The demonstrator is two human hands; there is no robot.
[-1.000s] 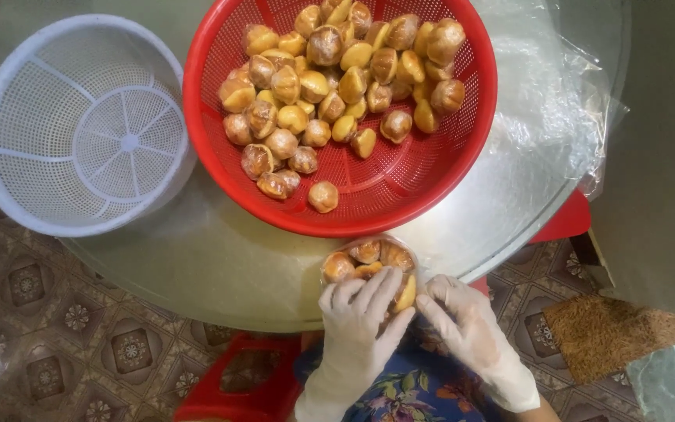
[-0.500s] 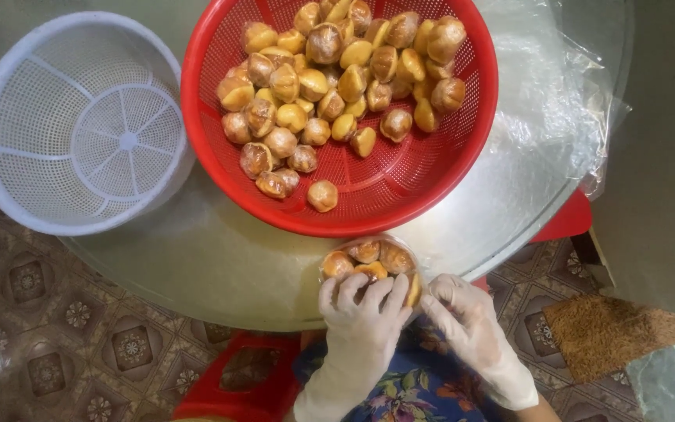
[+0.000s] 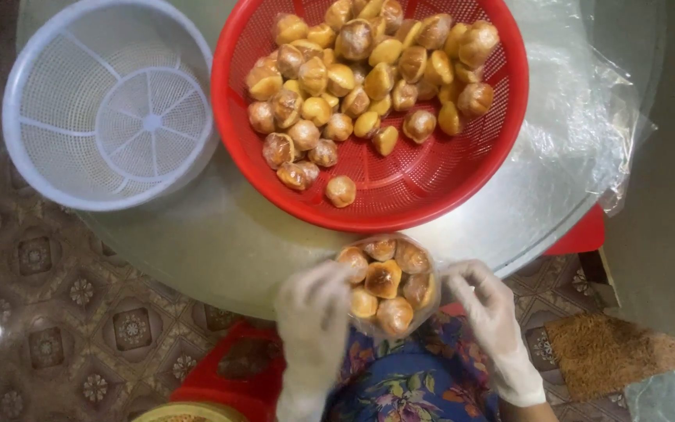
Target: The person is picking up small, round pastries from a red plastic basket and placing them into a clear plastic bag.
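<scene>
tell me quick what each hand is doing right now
Left hand: gloved, closed on the left side of the clear bag of small buns.
Right hand: gloved, fingers pinching the bag's right side.

Both the left hand (image 3: 314, 312) and the right hand (image 3: 494, 312) wear thin, pale, matt gloves. The bag (image 3: 384, 285) between them is clear, glossy plastic over browned, shiny buns. The red basket (image 3: 431, 195) and white basket (image 3: 48, 172) are perforated plastic. The table (image 3: 220, 250) looks smooth, reflective glass.
</scene>
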